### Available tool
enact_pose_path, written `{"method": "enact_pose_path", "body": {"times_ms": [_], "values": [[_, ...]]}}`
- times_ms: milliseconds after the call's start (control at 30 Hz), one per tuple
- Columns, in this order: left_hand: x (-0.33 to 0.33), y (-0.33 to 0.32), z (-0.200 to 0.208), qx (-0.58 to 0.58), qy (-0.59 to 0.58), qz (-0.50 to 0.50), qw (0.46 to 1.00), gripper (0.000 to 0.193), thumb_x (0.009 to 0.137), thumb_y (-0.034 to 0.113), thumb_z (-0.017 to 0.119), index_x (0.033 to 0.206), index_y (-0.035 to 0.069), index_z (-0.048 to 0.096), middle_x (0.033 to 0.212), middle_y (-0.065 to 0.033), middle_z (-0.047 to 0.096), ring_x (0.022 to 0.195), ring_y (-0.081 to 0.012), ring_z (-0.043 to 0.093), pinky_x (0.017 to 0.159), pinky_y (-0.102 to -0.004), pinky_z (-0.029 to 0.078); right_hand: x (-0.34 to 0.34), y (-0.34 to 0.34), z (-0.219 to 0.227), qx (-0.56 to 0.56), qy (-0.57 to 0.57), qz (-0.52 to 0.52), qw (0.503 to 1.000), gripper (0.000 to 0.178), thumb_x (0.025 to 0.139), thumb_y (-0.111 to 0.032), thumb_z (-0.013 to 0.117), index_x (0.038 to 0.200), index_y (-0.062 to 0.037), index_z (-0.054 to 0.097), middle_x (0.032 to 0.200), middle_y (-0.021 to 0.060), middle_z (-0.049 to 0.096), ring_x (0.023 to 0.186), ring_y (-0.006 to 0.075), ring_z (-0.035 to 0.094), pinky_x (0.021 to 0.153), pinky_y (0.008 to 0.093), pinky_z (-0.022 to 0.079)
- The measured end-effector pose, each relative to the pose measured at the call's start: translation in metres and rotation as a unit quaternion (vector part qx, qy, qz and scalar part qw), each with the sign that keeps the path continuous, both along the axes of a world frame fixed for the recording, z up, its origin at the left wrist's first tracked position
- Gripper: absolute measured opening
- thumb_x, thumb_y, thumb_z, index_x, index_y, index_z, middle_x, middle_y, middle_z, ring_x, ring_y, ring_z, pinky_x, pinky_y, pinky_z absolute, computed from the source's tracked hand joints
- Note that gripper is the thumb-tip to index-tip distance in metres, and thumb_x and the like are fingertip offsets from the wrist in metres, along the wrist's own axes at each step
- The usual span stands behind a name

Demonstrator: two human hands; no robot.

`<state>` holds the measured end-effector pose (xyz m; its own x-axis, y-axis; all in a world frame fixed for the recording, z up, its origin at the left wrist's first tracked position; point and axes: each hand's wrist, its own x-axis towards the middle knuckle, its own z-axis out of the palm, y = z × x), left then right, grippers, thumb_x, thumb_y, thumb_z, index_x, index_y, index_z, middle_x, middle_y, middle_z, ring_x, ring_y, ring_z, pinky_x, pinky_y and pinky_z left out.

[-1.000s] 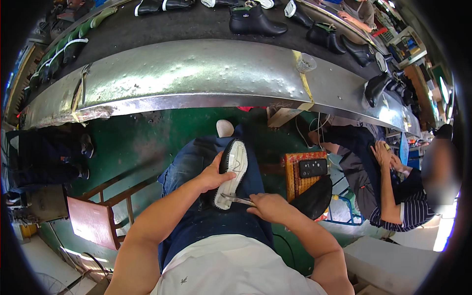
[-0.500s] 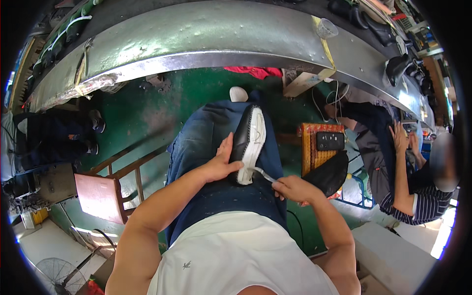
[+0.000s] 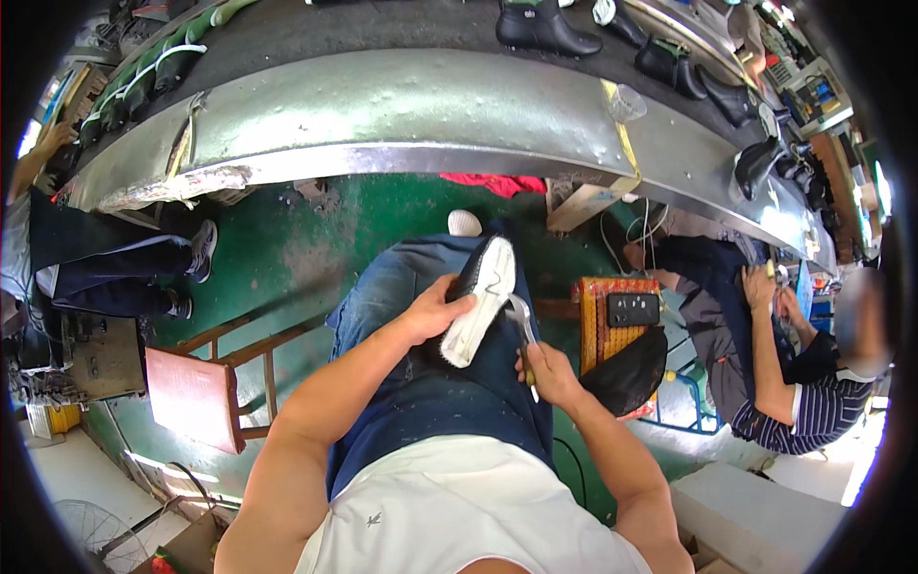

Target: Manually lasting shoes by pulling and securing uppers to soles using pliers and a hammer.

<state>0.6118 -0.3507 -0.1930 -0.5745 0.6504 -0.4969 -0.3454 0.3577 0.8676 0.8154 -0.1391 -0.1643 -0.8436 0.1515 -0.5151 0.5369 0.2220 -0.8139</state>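
Observation:
A black shoe [image 3: 481, 298] lies bottom up across my lap, its pale white underside facing me and a row of stitching along the edge. My left hand [image 3: 435, 311] is closed round its left side, thumb pressed on the white bottom. In my right hand [image 3: 552, 372] is a curved metal hand tool [image 3: 519, 314] with a brownish handle. The tool's bent head sits close against the right edge of the shoe; whether it touches cannot be made out.
A metal-edged bench [image 3: 382, 115] runs across the front, with black boots [image 3: 550, 31] on top. To the left stands a wooden chair [image 3: 194, 394]. A phone [image 3: 633, 309] lies on a woven seat [image 3: 598, 330] at right, near a seated person [image 3: 779, 383]. Another person's legs [image 3: 115, 263] show far left.
My right hand has shifted slightly left and the tool has turned more upright, its head moving up the shoe's right edge. My left hand has moved up, and the shoe has tilted.

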Motion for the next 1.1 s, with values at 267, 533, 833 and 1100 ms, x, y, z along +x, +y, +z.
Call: {"method": "enact_pose_path", "body": {"times_ms": [267,533,833,1100], "values": [[-0.007,0.022,0.025,0.012,0.219,-0.056,0.974,0.103,0.091,0.061,0.070,0.156,-0.009,0.032,0.154,-0.0336,0.043,0.150,-0.0429,0.035,0.122,-0.0455,0.032,0.004,0.003,-0.022,-0.082,-0.035,-0.058,0.994,0.052,0.113,-0.041,0.037,0.111,0.0047,0.063,0.087,0.0094,0.069,0.072,0.0163,0.068,0.069,0.0312,0.055],[-0.022,0.031,0.008,-0.095,0.075,0.002,0.993,0.097,0.094,0.061,0.067,0.151,-0.012,0.040,0.142,-0.0283,0.059,0.129,-0.0350,0.061,0.107,-0.0391,0.049,0.005,-0.002,-0.009,-0.087,-0.057,-0.080,0.991,0.052,0.113,-0.042,0.037,0.112,0.0035,0.062,0.090,0.0093,0.070,0.074,0.0164,0.068,0.068,0.0305,0.054],[-0.053,-0.007,0.128,0.403,-0.233,0.175,0.867,0.073,0.105,0.059,0.050,0.145,-0.002,0.052,0.138,-0.0217,0.062,0.125,-0.0334,0.063,0.110,-0.0457,0.050,0.013,0.004,-0.014,-0.045,-0.026,-0.051,0.997,0.049,0.113,-0.042,0.040,0.111,0.0015,0.064,0.090,0.0097,0.070,0.076,0.0181,0.069,0.067,0.0324,0.055],[-0.068,0.005,0.155,0.431,-0.371,0.229,0.790,0.063,0.110,0.056,0.036,0.145,0.006,0.053,0.136,-0.0184,0.064,0.122,-0.0357,0.065,0.108,-0.0533,0.052,0.009,-0.026,0.043,0.394,0.075,0.315,0.860,0.043,0.090,-0.045,0.075,0.107,-0.0054,0.070,0.102,0.0143,0.070,0.098,0.0337,0.070,0.082,0.0448,0.059]]}}
